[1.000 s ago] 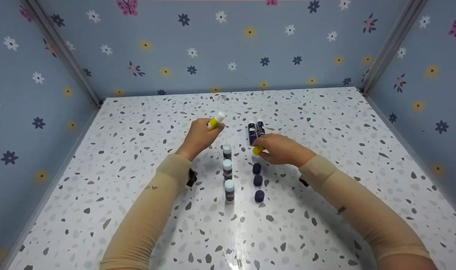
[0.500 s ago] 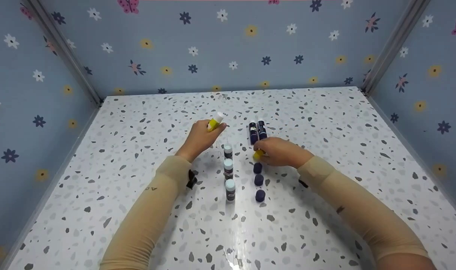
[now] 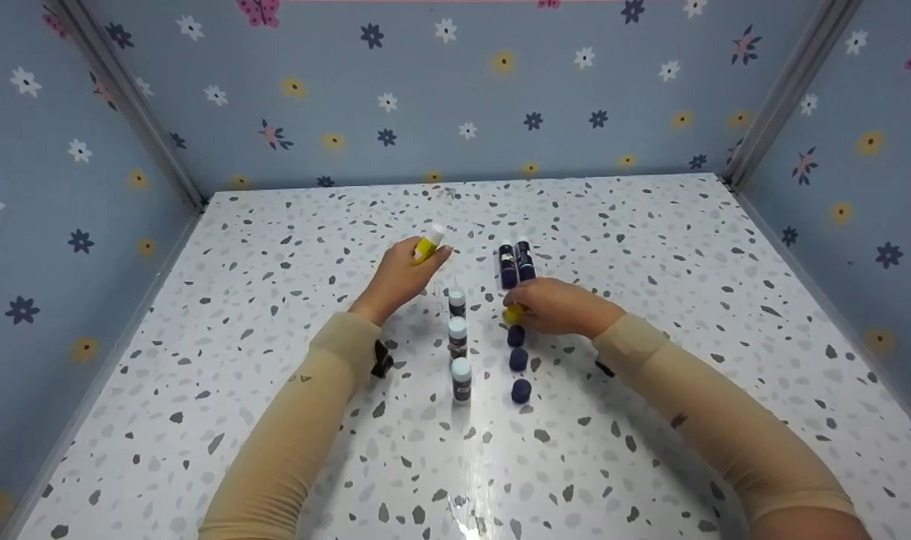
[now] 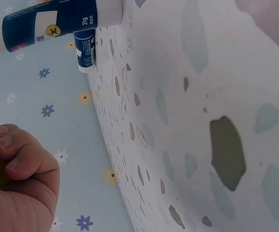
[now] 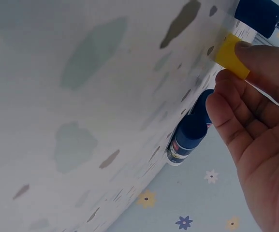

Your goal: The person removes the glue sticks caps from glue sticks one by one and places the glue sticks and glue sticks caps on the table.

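Observation:
In the head view my left hand (image 3: 398,277) grips a yellow glue stick (image 3: 426,249), its white end pointing up and away. My right hand (image 3: 564,305) pinches a yellow cap (image 5: 232,57) between thumb and fingers, low over the table. Just nearer than that cap, dark blue caps (image 3: 519,360) stand in a row. To their left is a row of upright dark blue glue sticks (image 3: 462,382) with pale tops. Two more dark blue glue sticks (image 3: 507,267) lie side by side just beyond my right hand, their blue caps on.
A white speckled table (image 3: 313,450) carries everything. Blue flowered panels (image 3: 455,90) enclose it at the back and both sides, with grey posts (image 3: 781,90) at the corners. In the left wrist view an upright glue stick (image 4: 66,24) is close to the camera.
My right hand has brought the yellow cap slightly toward me, away from the lying glue sticks and up to the row of blue caps. My left hand holds nearly still.

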Demonstrator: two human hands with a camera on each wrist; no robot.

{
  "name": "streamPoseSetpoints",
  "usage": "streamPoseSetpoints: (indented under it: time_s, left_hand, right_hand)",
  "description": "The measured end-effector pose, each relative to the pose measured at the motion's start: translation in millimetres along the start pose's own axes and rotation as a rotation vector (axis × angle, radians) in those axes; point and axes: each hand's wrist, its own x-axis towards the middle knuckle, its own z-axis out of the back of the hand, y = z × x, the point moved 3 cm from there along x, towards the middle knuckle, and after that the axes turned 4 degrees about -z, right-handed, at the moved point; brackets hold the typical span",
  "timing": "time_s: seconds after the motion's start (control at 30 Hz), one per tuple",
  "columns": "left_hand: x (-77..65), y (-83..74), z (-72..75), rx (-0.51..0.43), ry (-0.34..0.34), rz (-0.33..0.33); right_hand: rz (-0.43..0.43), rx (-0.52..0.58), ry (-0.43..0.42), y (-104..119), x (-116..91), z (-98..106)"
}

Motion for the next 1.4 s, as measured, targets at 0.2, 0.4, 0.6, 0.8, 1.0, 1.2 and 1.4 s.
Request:
streamPoseSetpoints:
  time_s: [0.2, 0.4, 0.6, 0.8, 1.0, 1.2, 1.4]
  left_hand:
    - [0.8, -0.1, 1.3, -0.022, 0.009, -0.011]
    - [3.1, -1.6, 2.3, -0.036, -0.003, -0.078]
    - [3.6, -4.8, 1.3, -0.052, 0.02, -0.097]
    - [4.4, -7.1, 0.3, -0.104, 0.04, -0.079]
    - [5.8, -9.7, -0.2, -0.126, 0.055, -0.087]
    - [7.5, -12.0, 0.8, -0.051, 0.033, -0.128]
    - [9.8, -14.5, 4.0, -0.028, -0.009, -0.166]
  right_hand:
    - [-0.012, 0.011, 0.006, -2.3, -0.1, -0.5]
    - [0.041, 0.015, -0.025, -2.9, -0.2, -1.1]
    - [0.082, 0.024, -0.051, -2.9, -0.3, -1.4]
    - [0.086, 0.043, -0.055, -3.7, -0.3, -0.9]
    - [0.089, 0.051, -0.052, -4.5, 1.6, -1.0]
    - [0.09, 0.052, -0.044, -4.1, 2.6, 0.0]
    - [0.109, 0.033, -0.033, -4.0, 3.8, 1.1]
